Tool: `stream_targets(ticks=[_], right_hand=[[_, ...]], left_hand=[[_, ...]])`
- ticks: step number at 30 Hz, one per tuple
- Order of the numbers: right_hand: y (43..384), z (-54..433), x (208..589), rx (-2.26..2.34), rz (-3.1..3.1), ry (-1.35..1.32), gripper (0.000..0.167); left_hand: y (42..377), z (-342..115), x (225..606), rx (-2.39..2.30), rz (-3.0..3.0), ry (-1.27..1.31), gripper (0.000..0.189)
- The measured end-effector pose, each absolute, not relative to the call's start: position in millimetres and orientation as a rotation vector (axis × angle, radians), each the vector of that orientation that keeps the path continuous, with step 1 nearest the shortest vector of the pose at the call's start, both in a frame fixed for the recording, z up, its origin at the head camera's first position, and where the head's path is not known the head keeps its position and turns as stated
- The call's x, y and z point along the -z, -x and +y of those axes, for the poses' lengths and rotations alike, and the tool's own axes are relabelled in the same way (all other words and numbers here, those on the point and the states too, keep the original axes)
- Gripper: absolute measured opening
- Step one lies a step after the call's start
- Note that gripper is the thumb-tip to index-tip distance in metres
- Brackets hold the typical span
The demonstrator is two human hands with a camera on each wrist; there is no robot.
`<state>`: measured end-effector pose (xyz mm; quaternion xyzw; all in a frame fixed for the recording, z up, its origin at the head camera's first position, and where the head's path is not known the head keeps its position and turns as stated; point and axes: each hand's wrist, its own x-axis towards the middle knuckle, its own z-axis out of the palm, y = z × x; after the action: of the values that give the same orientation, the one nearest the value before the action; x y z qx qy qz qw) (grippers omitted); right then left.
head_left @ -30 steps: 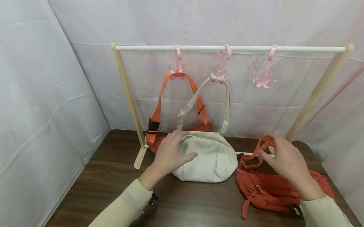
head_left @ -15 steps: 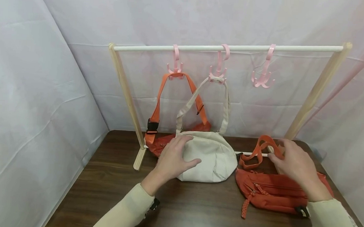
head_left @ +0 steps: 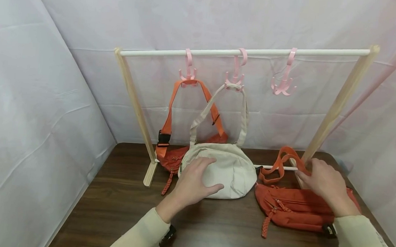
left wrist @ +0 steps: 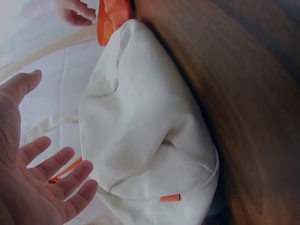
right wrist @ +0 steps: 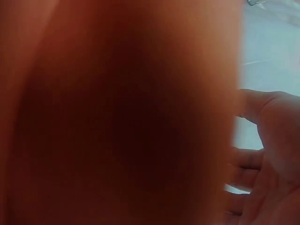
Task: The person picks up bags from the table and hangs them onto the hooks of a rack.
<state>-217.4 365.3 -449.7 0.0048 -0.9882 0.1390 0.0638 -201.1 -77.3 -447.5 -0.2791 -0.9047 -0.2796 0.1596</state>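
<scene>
My left hand (head_left: 192,183) is held in front of the cream fabric bag (head_left: 232,167), thumb and fingers spread with nothing between them. In the left wrist view the palm (left wrist: 28,187) faces the bag beside it. The cream bag hangs by its strap (head_left: 244,118) from the middle pink hook (head_left: 234,78). My right hand (head_left: 327,184) is over the right end of a red waist bag (head_left: 298,209) lying on the table, its thumb and fingers apart around the orange strap (head_left: 278,168). A blurred orange-red surface (right wrist: 122,112) hides the fingertips in the right wrist view.
Behind the cream bag, another red bag (head_left: 173,158) hangs by an orange strap from the left pink hook (head_left: 188,74). The right pink hook (head_left: 283,83) bears nothing. A white rail (head_left: 154,53) on wooden posts spans the table (head_left: 111,205), with pale cloth (head_left: 49,110) behind.
My right hand has shifted right and a little lower along the orange strap, which stays in place. My left hand has drifted right and down across the cream bag, uncovering more of the hanging red bag.
</scene>
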Motion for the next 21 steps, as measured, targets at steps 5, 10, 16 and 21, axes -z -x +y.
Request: stream_targets(ticks=[5,10,16,21], right_hand=[[222.7,375.1,457.1,-0.383,-3.029,-0.003,0.065],[227.1,382.6,463.6,-0.367,-3.077,0.003,0.062],[231.8,385.1,470.8,-0.418,-3.135,-0.005,0.050],[234.2,385.9,476.8,-0.442,-3.148,0.013,0.043]], left_hand=[[196.0,-74.0,449.1,0.809,-2.579,0.815,0.078],[191.7,-71.0,452.1,0.829,-2.599,0.841,0.078],[187.1,-66.3,456.3,0.830,-2.609,0.866,0.077],[183.3,-63.2,457.8,0.802,-2.607,0.884,0.077]])
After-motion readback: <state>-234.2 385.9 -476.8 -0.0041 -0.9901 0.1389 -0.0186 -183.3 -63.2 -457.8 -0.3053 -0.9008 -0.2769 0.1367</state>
